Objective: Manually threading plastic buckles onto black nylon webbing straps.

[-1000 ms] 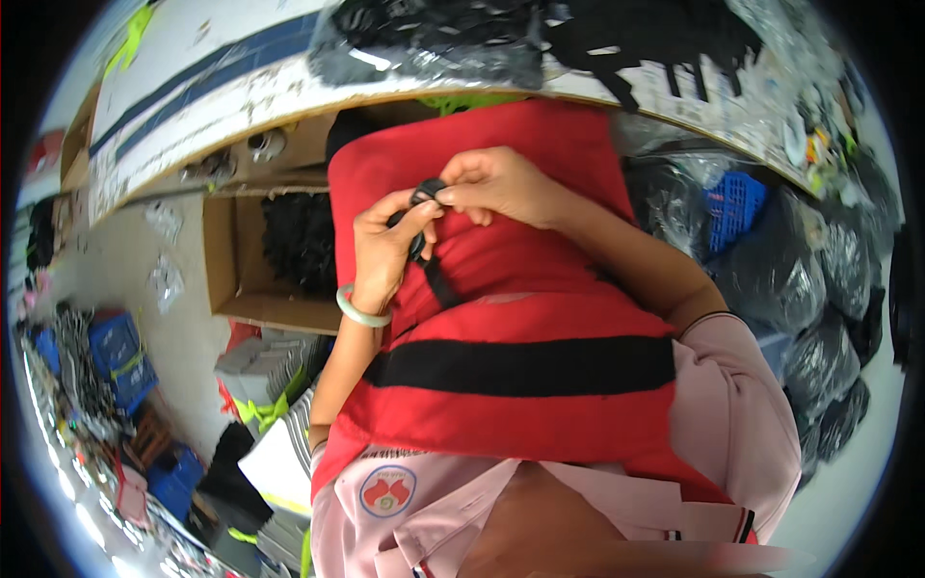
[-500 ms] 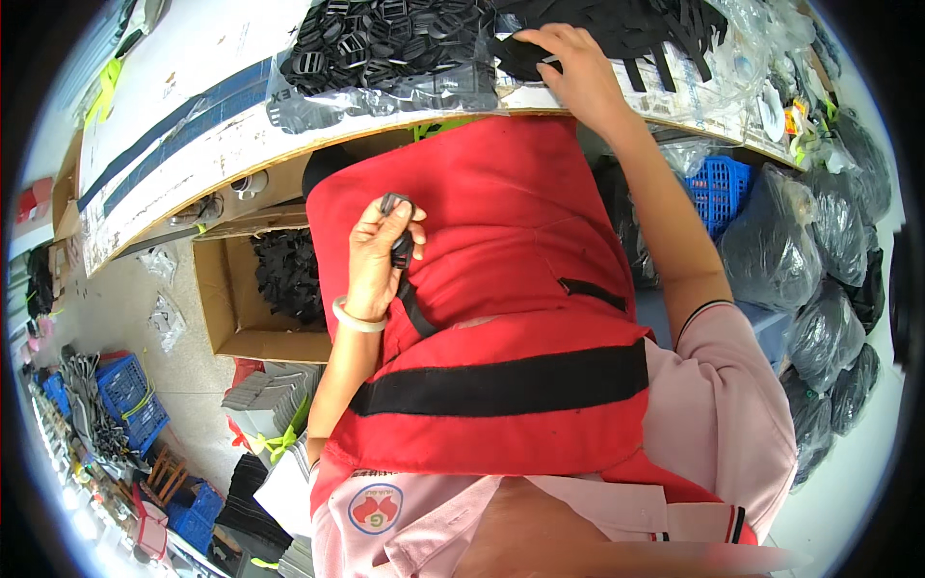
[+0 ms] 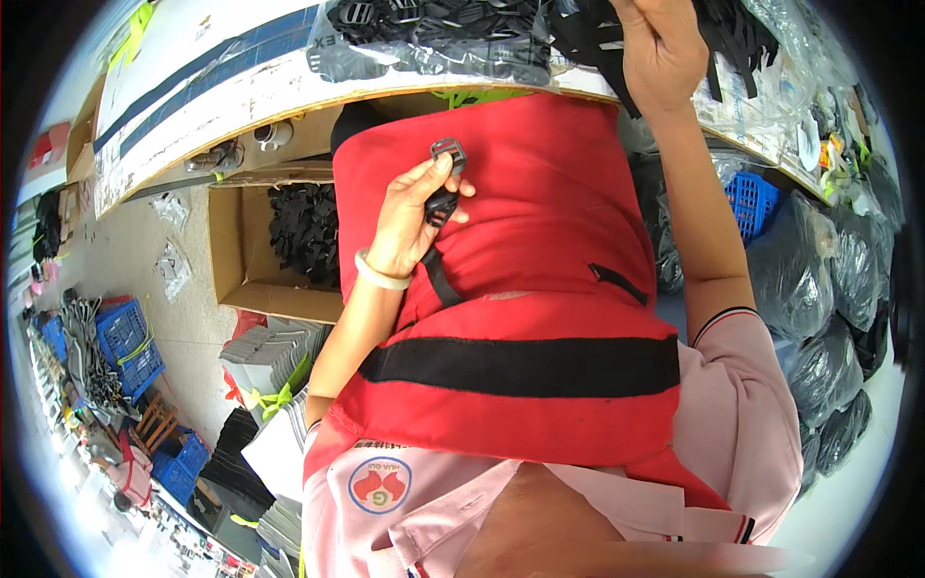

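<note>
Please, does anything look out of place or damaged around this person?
Yes: two crumpled pieces of clear plastic lie loose on the grey floor, left of the open brown cardboard box, perhaps dropped litter. The white tabletop looks scuffed.

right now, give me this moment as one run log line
left hand: holding black buckles over red apron | right hand: at black straps, fingertips out of frame | cardboard box: black pieces inside

White table (image 3: pixel 193 116): bagged buckles (image 3: pixel 434 24), black straps (image 3: pixel 586 40)
</note>
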Available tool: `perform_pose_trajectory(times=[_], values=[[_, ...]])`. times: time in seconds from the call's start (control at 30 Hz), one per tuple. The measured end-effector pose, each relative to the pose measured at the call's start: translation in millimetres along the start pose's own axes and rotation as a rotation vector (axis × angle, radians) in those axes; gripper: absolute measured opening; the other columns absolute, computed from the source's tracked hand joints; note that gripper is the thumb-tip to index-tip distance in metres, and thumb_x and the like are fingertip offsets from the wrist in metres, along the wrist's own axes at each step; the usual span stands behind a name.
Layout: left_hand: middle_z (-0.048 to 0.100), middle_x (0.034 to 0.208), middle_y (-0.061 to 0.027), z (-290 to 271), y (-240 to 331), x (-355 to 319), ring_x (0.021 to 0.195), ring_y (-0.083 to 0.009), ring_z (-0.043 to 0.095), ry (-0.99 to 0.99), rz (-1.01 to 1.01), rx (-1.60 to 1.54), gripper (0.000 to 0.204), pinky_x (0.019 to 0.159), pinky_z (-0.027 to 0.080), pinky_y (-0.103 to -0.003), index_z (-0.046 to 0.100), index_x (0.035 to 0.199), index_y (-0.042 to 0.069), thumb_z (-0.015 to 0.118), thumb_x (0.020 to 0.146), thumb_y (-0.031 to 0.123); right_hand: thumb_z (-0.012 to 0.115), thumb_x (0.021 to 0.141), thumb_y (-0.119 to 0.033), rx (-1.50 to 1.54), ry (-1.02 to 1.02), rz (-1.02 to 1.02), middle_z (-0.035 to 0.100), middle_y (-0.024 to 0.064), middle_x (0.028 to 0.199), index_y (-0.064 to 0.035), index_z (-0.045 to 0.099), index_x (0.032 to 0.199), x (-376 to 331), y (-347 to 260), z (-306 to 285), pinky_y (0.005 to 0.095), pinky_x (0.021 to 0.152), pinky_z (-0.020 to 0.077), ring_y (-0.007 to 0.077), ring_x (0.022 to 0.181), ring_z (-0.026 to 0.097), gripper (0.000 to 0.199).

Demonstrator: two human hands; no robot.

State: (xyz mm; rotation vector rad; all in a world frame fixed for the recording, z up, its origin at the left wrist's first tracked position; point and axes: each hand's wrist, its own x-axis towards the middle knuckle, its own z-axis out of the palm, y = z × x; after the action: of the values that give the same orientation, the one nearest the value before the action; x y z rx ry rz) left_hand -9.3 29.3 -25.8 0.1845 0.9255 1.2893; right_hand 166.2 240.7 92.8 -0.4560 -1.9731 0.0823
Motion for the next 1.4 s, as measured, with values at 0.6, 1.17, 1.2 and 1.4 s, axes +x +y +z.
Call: perform_pose_trajectory(times=[0.6,1.17,1.2,1.4], values=[[0.055,0.076,-0.0034,8,6,8,0.070,-0.0136,0.056,-0.144,-0.026,-0.096,0.021,0.047,0.046,-0.022,0.060,0.094,0.002,0.055,0.097,0.022,0.064,0.088,-0.008,0.179,-0.014,0.515,0.067,0.0105,0.088,0.0044,0.067,0.096,-35,43,37,0.0248,0.068,0.0470,0.0149,0.076,0.061,0.015],[0.059,0.068,-0.0046,25,13,9,0.051,-0.0106,0.052,0.005,0.278,0.118,0.017,0.042,0.039,-0.022,0.066,0.096,-0.003,0.061,0.094,0.012,0.061,0.094,-0.020,0.806,-0.664,1.170,0.060,-0.0043,0.075,-0.0009,0.064,0.098,-75,-83,20,0.0180,0.059,0.0407,-0.0002,0.067,0.049,0.020],[0.059,0.067,-0.0041,29,12,7,0.049,-0.0083,0.051,0.034,0.311,0.136,0.017,0.042,0.039,-0.020,0.067,0.102,-0.004,0.061,0.093,0.009,0.061,0.094,-0.020,0.814,-0.665,1.173,0.060,-0.0043,0.075,-0.0009,0.064,0.098,-82,-86,23,0.0180,0.059,0.0407,-0.0002,0.067,0.049,0.020],[0.060,0.069,-0.0019,31,5,2,0.051,-0.0056,0.051,0.148,0.471,0.381,0.016,0.044,0.039,-0.019,0.069,0.103,-0.001,0.066,0.088,0.004,0.060,0.093,-0.018,1.155,-0.484,1.513,0.058,0.0010,0.067,-0.0035,0.061,0.091,-88,-92,27,0.0190,0.047,0.0434,0.0055,0.055,0.054,0.015]])
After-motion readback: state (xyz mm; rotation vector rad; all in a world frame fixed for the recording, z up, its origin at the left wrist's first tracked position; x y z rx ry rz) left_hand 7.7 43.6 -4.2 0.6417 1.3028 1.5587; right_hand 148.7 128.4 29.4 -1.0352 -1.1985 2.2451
